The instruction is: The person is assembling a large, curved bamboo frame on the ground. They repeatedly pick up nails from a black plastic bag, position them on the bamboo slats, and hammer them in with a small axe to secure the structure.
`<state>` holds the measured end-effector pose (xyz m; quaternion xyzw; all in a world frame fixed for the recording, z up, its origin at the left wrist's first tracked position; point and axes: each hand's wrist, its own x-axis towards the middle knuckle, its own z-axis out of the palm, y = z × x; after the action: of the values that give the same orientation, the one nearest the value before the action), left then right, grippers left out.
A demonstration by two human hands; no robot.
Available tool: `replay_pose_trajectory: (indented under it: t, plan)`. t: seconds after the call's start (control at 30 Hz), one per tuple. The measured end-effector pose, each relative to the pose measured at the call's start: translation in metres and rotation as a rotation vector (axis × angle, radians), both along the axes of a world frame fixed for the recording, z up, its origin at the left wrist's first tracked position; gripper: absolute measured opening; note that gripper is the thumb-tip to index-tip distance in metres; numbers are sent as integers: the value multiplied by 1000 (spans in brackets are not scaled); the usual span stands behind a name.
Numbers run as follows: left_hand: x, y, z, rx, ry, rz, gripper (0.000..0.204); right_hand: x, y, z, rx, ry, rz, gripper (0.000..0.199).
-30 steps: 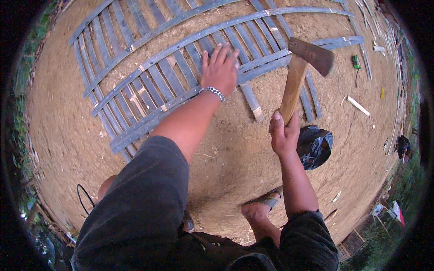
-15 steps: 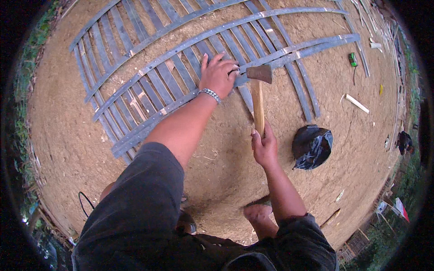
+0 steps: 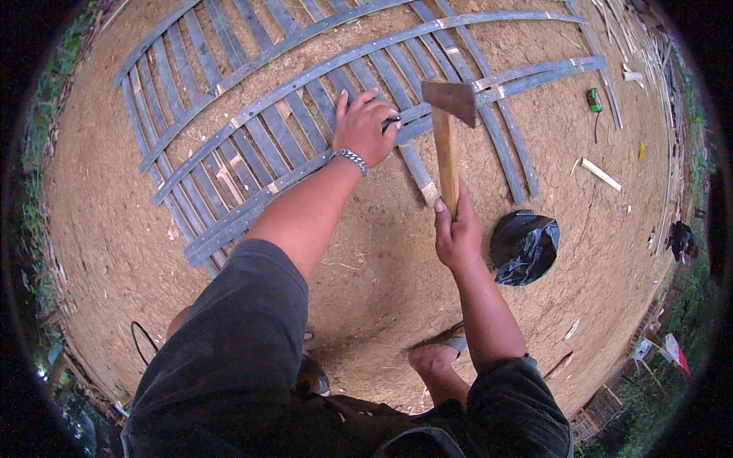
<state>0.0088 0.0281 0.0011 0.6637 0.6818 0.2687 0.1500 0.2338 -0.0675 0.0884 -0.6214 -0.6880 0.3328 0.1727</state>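
A hatchet (image 3: 445,153) with a wooden handle and a rusty brown head is gripped low on its handle by my right hand (image 3: 460,233), its head raised over the right part of a slatted frame (image 3: 305,122). The frame lies on the ground, made of dark grey flat strips crossed by long rails. My left hand (image 3: 366,128) rests at the nearest rail, fingers curled around a small dark object (image 3: 391,123) whose kind is mostly hidden. One slat (image 3: 417,169) sticks out toward me past that rail, with a pale bare end close to my right hand.
A black plastic bag (image 3: 524,248) sits open on the bare soil (image 3: 366,244) right of my right hand. Farther right are a green tape measure (image 3: 594,99) and a pale wood offcut (image 3: 601,174). Thin strips lie at the far right. My feet stand below, near the lower edge.
My right hand has shifted slightly right and lifted the hatchet, whose head now looks larger. The slat's pale end has come into sight. My left hand stays almost in place.
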Motion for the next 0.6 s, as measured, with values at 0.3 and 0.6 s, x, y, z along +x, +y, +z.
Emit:
replay_pose_trajectory:
  t: [0.3, 0.6]
  plan:
    - [-5, -5, -3, 29, -27, 85, 49, -2, 19, 21, -208, -37, -35, 53]
    - [9, 6, 3, -84, 126, 166, 56, 15, 21, 6, -46, -133, 140, 55]
